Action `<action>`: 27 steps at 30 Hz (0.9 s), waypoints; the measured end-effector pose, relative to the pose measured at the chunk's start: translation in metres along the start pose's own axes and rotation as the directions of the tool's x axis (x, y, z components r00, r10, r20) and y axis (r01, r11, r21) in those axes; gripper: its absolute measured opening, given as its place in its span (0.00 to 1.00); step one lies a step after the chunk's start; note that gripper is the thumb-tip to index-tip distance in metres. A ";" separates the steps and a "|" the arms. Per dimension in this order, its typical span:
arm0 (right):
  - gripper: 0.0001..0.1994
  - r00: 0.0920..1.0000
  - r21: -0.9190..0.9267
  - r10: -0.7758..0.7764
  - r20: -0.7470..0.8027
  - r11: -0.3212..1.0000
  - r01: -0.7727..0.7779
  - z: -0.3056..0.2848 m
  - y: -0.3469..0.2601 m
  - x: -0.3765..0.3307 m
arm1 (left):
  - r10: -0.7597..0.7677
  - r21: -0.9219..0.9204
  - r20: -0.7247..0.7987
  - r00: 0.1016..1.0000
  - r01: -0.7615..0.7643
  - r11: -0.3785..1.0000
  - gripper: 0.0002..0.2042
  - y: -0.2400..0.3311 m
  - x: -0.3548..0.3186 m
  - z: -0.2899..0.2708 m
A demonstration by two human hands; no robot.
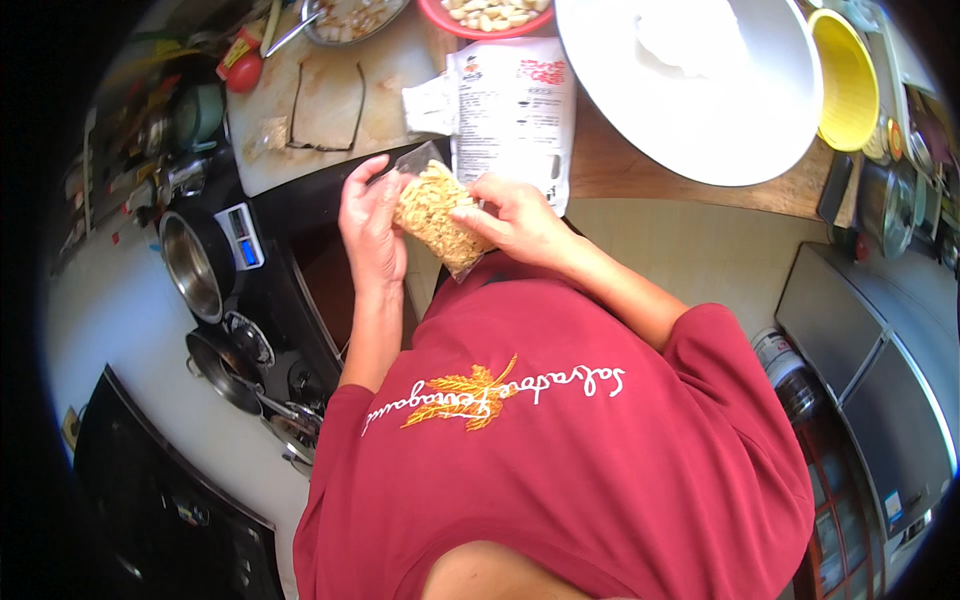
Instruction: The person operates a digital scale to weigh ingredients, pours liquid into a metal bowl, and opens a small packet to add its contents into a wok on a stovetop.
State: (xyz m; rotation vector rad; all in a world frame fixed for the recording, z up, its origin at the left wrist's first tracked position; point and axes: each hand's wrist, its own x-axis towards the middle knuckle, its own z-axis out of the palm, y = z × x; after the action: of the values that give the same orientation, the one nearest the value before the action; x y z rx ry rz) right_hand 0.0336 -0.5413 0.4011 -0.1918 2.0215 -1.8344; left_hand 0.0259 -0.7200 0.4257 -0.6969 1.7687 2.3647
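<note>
Both grips on one thing: a clear bag (pixel 440 222) of pale yellow bits, held off the tabletop (pixel 625 170), just on its near side and in front of the red shirt. Left grip (pixel 374 220) closed on the bag's left edge. Right grip (pixel 515 215) grasping its right side, thumb across the front. Bag tilted, bare film end far and left; cannot tell whether that end is open. Likely two-handed because the filling is loose and the film limp.

Just beyond: one white pouch (pixel 512 125), lying flat, printed face up, perhaps for reading. One small white packet (pixel 428 106) against its left side.

Far left: one board (pixel 400 60), carrying one pair of glasses (pixel 320 149), legs unfolded, probably set down handy; one small clear packet (pixel 270 133) beside them. At the far edge, two bowls: one steel (pixel 345 38), handle of one utensil (pixel 292 36) leaning out; one red (pixel 436 18), full of pale cloves, too many to count.

Far right: one white basin (pixel 760 130), white heap inside, its width presumably suiting bulk. Right of it, one yellow tub (pixel 850 90). Nearer, one black knife handle (pixel 835 188).
</note>
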 end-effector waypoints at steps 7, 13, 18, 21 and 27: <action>0.14 0.987 0.116 0.156 0.025 0.981 -0.158 0.018 0.010 -0.008 | -0.198 -0.260 0.114 0.974 0.221 0.940 0.14 -0.011 -0.015 0.003; 0.12 0.975 0.110 0.223 -0.014 0.969 -0.220 0.010 -0.009 -0.012 | -0.135 -0.150 0.126 0.983 0.154 0.977 0.12 -0.011 -0.032 0.000; 0.10 0.988 0.116 0.115 -0.100 0.988 -0.103 0.005 -0.017 -0.007 | -0.097 0.070 0.133 0.986 0.088 0.994 0.09 -0.010 -0.048 0.001; 0.07 0.988 0.223 0.152 -0.025 0.964 -0.143 0.009 -0.020 -0.008 | -0.106 0.079 0.130 0.986 0.097 0.992 0.09 -0.013 -0.050 -0.004; 0.08 0.967 0.351 0.237 0.088 0.902 -0.253 0.007 -0.018 -0.013 | -0.173 0.074 0.152 0.973 0.163 0.984 0.09 -0.012 -0.057 -0.007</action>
State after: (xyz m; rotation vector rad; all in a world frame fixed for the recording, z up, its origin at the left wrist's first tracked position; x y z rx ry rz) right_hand 0.0455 -0.5455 0.4205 0.1232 1.5602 -1.9719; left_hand 0.0823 -0.7122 0.4375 -0.6063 1.6400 2.1810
